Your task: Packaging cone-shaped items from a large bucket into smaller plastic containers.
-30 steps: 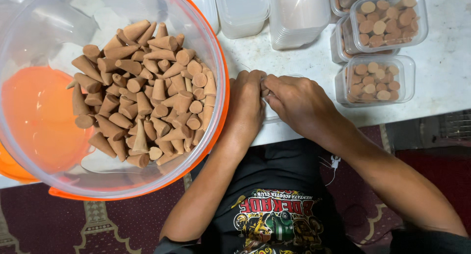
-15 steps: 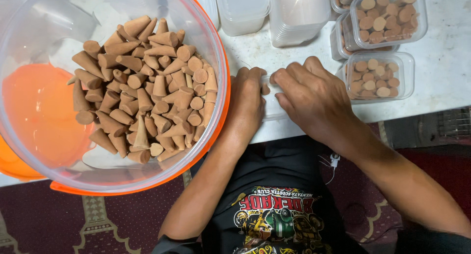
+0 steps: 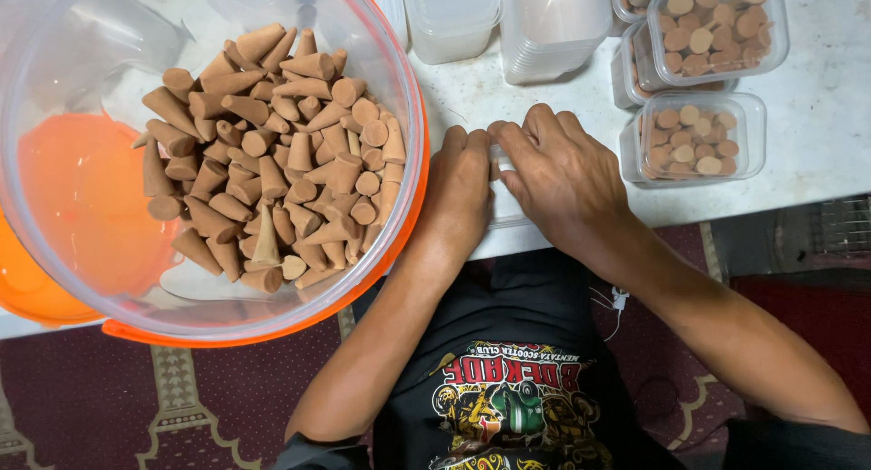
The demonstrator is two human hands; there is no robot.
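White tabletop (image 3: 817, 161); patterned maroon rug (image 3: 136, 406)

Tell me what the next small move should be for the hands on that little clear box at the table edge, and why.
Probably lift the right hand off the small clear box. Both hands cover it, the left hand beside the right, so nothing can go in, and the tub of brown cones sits just left.

The cones (image 3: 272, 152) are light brown, like clay. They lie in a see-through tub (image 3: 381, 62) with an orange rim. An orange lid (image 3: 82, 207) shows through it. The desk (image 3: 817, 134) is white with grey marks. The small boxes (image 3: 694, 139) are clear, with brown cones inside. The shirt (image 3: 508, 388) is black with a colourful picture. The rug (image 3: 136, 406) is dark red with pale shapes.
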